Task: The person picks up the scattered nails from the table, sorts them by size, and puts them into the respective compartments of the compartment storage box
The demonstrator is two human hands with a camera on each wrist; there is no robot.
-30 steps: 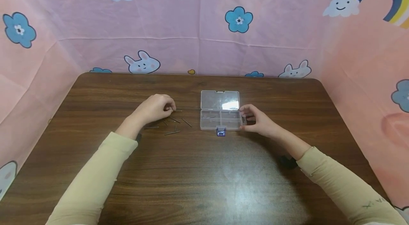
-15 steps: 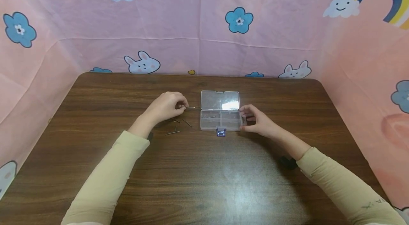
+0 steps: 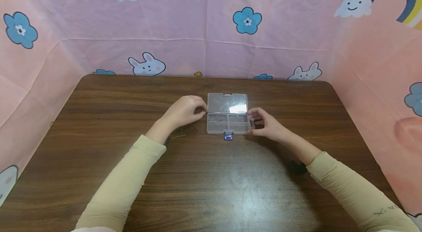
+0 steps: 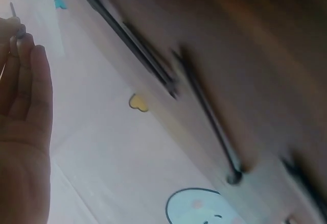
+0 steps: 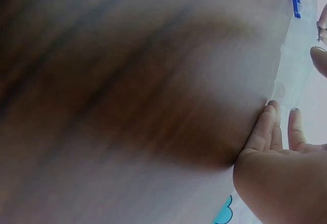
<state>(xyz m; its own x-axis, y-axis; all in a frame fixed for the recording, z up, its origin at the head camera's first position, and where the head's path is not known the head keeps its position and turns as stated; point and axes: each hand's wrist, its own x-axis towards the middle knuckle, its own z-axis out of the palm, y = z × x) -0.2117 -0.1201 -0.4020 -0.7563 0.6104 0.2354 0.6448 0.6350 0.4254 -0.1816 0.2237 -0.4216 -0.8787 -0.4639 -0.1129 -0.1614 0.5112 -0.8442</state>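
Note:
A clear plastic box (image 3: 239,128) with several compartments stands open on the table, its lid (image 3: 217,103) tipped back. At its near edge is a blue latch (image 3: 228,136). My left hand (image 3: 181,113) is at the box's left side, thumb and fingertips pinching a thin nail (image 4: 13,10), mostly hidden in the head view. One nail (image 3: 216,120) lies in the back left compartment. My right hand (image 3: 268,126) holds the box's right end between thumb and fingers. Several loose nails (image 4: 208,113) lie on the table under and behind the left hand.
The brown wooden table (image 3: 204,188) reaches back to a pink patterned cloth (image 3: 184,23) hanging along the far side and both flanks. Dark wrist gear (image 3: 298,167) shows below the right sleeve.
My left hand has moved right from the loose nails to the box's left edge, carrying a nail. The right hand and the box have stayed in place.

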